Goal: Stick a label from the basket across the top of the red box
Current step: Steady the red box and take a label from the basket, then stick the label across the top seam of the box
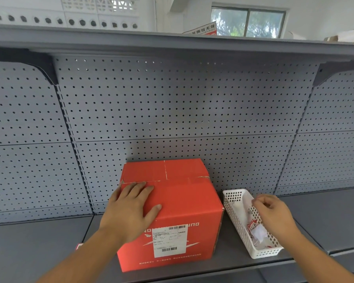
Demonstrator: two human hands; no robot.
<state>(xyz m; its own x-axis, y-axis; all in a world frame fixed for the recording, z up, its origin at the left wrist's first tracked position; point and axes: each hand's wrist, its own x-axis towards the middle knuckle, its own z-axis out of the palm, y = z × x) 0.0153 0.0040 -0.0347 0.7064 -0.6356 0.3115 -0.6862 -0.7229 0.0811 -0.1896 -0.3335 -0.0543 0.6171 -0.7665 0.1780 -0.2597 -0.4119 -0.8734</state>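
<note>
A red box (184, 195) stands on the grey shelf, closed, with a white shipping label on its front face. My left hand (131, 209) lies flat on the box's top near its left front corner, fingers spread. To the right of the box sits a narrow white basket (231, 199) holding red-and-white labels (255, 229). My right hand (274, 213) hovers over the basket's right wall with its fingers curled and pinched together at the rim; whether they hold a label I cannot tell.
The grey shelf surface (39, 246) runs left and right of the box. A perforated grey back panel (172, 103) rises behind it. An upper shelf (172, 43) overhangs. A small pink object (79, 246) peeks out by my left forearm.
</note>
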